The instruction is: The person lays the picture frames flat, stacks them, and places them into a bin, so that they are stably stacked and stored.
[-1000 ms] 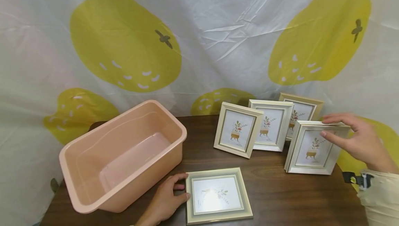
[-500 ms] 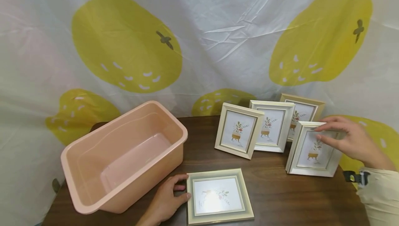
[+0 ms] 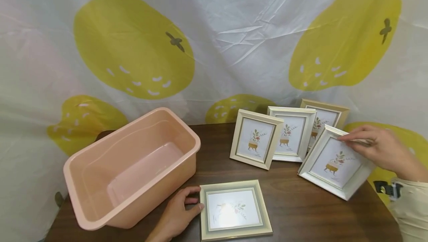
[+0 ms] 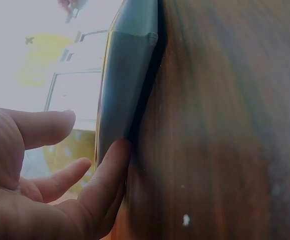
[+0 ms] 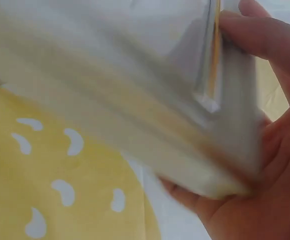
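Observation:
In the head view my right hand (image 3: 384, 151) pinches a white picture frame (image 3: 326, 156) by its upper right side, thumb on the front. The frame tilts sideways at the right of the table. A blurred part of the white frame (image 5: 100, 95) fills the upper right wrist view. Near the front edge, a cream picture frame (image 3: 234, 231) lies face up, glare on its glass. Beside its left edge rests my left hand (image 3: 177, 214). The left wrist view has its fingers (image 4: 105, 180) against the frame's side (image 4: 127, 85), with the thumb apart from it.
A pink plastic tub (image 3: 132, 205) stands at the left of the dark wooden table (image 3: 284, 201). Behind, a beige frame (image 3: 235, 138), a white frame (image 3: 288, 158) and a tan frame (image 3: 329, 105) stand upright. A lemon-print curtain (image 3: 217, 67) hangs behind the table.
My right hand has tilted the white picture frame clockwise from its upright stance, its lower edge swinging toward me. My left hand and the lying frame keep their places.

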Demonstrator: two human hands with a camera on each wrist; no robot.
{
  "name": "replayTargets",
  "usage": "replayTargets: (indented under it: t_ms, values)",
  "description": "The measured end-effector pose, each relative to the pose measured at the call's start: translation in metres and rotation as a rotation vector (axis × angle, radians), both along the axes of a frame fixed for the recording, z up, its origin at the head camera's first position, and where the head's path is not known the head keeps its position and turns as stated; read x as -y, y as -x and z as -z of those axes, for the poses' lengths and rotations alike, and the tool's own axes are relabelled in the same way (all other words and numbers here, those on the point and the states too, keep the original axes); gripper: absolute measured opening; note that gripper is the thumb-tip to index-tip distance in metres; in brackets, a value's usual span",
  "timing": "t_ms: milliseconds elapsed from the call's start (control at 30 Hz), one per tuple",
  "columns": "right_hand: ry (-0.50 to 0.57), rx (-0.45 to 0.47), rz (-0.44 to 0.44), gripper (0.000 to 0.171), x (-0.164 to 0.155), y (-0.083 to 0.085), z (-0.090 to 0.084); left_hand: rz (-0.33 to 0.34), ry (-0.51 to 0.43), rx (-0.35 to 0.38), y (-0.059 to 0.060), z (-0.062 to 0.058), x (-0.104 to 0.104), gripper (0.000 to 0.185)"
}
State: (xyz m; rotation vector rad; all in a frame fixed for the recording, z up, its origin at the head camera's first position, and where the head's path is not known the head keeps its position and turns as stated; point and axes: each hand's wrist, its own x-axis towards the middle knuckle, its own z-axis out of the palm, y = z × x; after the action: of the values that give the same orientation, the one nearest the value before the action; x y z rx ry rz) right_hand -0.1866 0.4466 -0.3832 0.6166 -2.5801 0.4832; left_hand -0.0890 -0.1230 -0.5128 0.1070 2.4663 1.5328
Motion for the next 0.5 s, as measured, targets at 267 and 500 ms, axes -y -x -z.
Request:
replayTargets:
  t_ms: [267, 500]
  values:
    - [0.032, 0.037, 0.022, 0.04, 0.0069, -0.0005, -0.0035, -0.007, 0.0, -0.002, 0.0011, -0.0006, 0.0021, 0.048]
    - [0.01, 0.055, 0.019, 0.037, 0.0033, -0.0054, -0.0013, -0.012, -0.013, 0.002, 0.0004, 0.0012, 0.004, 0.048]
